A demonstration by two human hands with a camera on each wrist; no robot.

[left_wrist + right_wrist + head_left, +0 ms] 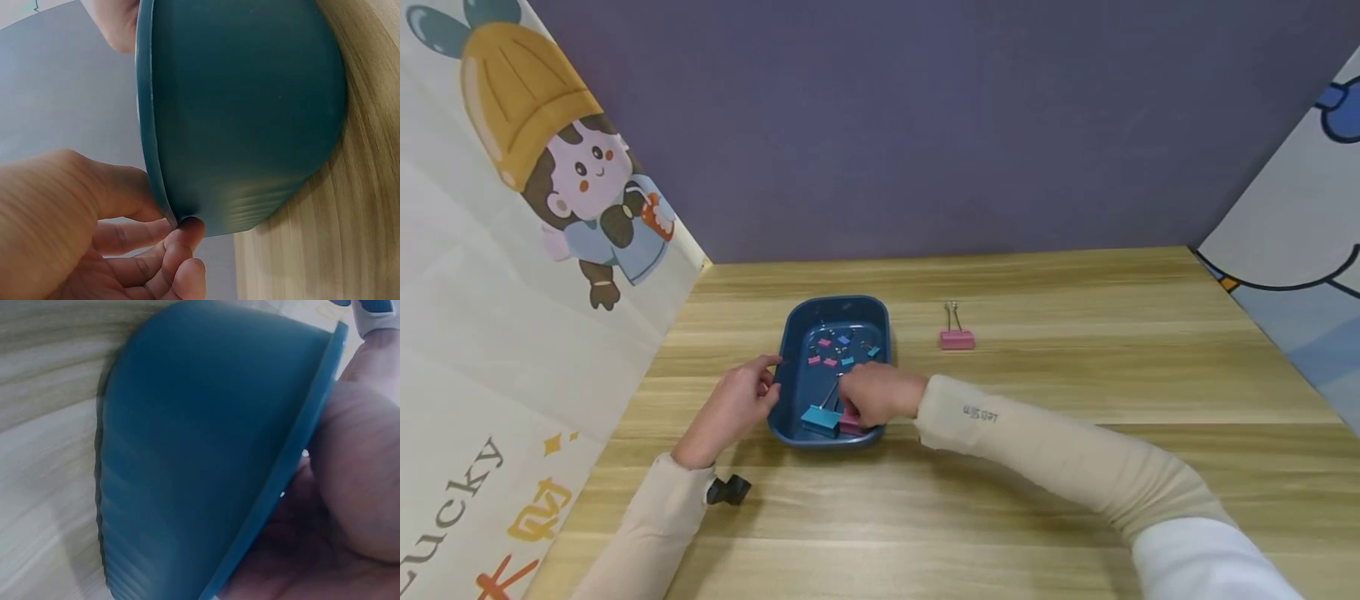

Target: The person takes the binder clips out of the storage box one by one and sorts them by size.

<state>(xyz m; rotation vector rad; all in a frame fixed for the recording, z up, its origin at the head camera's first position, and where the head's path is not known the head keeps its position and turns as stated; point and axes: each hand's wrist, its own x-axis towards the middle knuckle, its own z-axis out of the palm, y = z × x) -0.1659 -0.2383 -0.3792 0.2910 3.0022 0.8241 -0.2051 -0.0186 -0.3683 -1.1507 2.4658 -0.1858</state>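
A dark blue plastic bin [801, 392] stands on the table. My left hand [737, 408] pinches its left rim, with the thumb over the edge and a finger under the lip in the left wrist view. Reaching over the right side, my right hand [880, 393] grips a large pink binder clip [850, 425] inside the near end; its fingertips are hidden in the head view. Beside that clip lies a large light-blue binder clip [822, 419] with its wire handles up. Several small pink and blue binder clips [830, 362] lie farther back in the bin.
Another large pink binder clip [957, 340] rests on the wooden table [1037, 350], right of the bin. A purple-grey panel [947, 125] rises behind the table, and printed panels flank both sides. A black wrist-worn piece [728, 490] sticks out from the left sleeve.
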